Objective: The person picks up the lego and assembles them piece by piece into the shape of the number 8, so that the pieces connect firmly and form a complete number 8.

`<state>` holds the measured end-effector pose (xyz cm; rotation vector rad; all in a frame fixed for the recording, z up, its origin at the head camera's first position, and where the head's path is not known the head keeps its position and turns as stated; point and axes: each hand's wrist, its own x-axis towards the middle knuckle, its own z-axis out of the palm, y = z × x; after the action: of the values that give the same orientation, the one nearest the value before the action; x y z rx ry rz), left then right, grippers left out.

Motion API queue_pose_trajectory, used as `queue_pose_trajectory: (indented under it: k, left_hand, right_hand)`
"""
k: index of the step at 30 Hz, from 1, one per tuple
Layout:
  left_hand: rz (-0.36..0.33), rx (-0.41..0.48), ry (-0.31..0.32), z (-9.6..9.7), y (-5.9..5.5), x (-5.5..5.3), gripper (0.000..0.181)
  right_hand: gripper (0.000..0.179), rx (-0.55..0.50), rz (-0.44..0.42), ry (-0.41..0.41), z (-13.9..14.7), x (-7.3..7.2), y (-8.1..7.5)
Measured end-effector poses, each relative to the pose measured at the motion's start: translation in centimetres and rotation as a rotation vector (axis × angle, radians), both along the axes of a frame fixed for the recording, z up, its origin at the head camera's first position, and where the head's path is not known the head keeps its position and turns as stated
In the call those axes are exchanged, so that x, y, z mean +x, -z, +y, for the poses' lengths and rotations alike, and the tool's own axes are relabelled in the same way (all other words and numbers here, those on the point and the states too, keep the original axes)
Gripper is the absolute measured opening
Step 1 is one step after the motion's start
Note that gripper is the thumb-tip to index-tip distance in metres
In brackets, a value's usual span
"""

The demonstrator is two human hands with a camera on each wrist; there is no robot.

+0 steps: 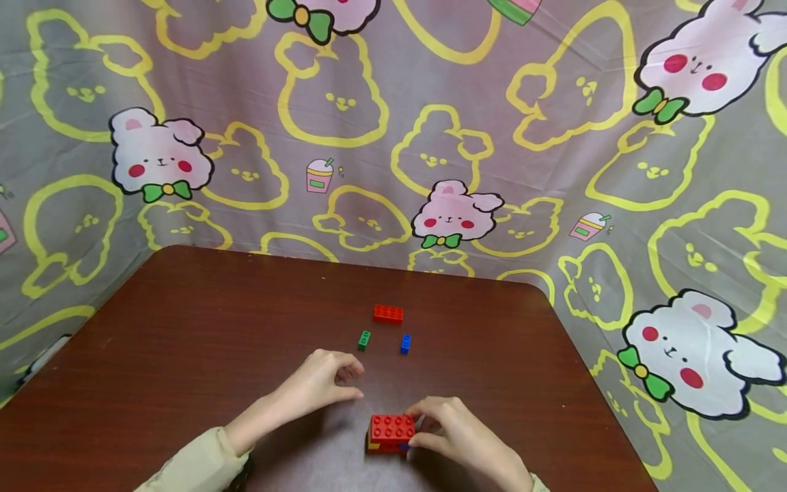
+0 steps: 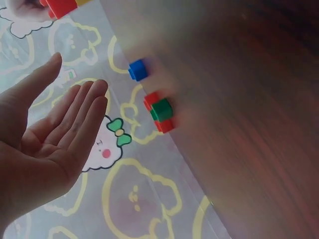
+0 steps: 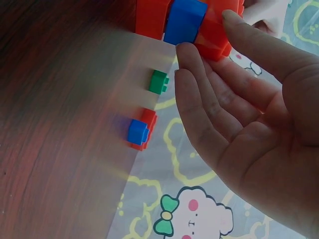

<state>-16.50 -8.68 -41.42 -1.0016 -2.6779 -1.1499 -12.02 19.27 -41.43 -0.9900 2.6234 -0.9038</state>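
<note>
In the head view, the block stack (image 1: 392, 430) sits on the near part of the tabletop (image 1: 184, 328). The right hand (image 1: 458, 430) has its grip round the stack's right end, thumb in front and a finger behind; how firmly it presses cannot be told. The left hand (image 1: 326, 379) holds nothing, its grip wide, thumb and fingers well apart. With only one end held, the stack could twist or slide if the right hand pressed unevenly. The left hand, near the small green brick (image 1: 364, 340), could also knock it by drifting forward. The small blue brick (image 1: 406, 344) and the loose red brick (image 1: 388, 314) lie beyond, all three plainly apart, which neither wrist view makes clear.

The left wrist view shows the left palm bare, and cuts the stack off at the top corner; the green brick overlaps the red one there.

The right wrist view best shows the stack's blue piece (image 3: 185, 22) between red parts, with fingertips at its edge, a side mostly hidden from the head camera.
</note>
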Motion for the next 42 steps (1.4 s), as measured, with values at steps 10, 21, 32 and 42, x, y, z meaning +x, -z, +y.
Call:
queue_pose_trajectory:
  k: [10,21,32,42]
  left_hand:
    - [0.019,0.011,-0.08,0.0,0.9,-2.3,0.025]
    - [0.053,-0.005,-0.112,0.3,1.7,-5.3,0.025]
    - [0.045,-0.056,-0.14,0.9,2.1,-6.7,0.029]
    - [0.003,-0.117,-0.146,1.1,2.5,-7.7,0.034]
  right_hand:
    - [0.029,-0.012,-0.028,0.007,0.1,0.0,-0.1]
    - [0.028,-0.02,0.008,-0.003,0.0,0.1,-0.1]
    - [0.029,-0.018,-0.031,0.006,-0.1,0.1,-0.4]
    - [0.031,-0.005,-0.102,0.037,-0.2,0.1,-0.4]
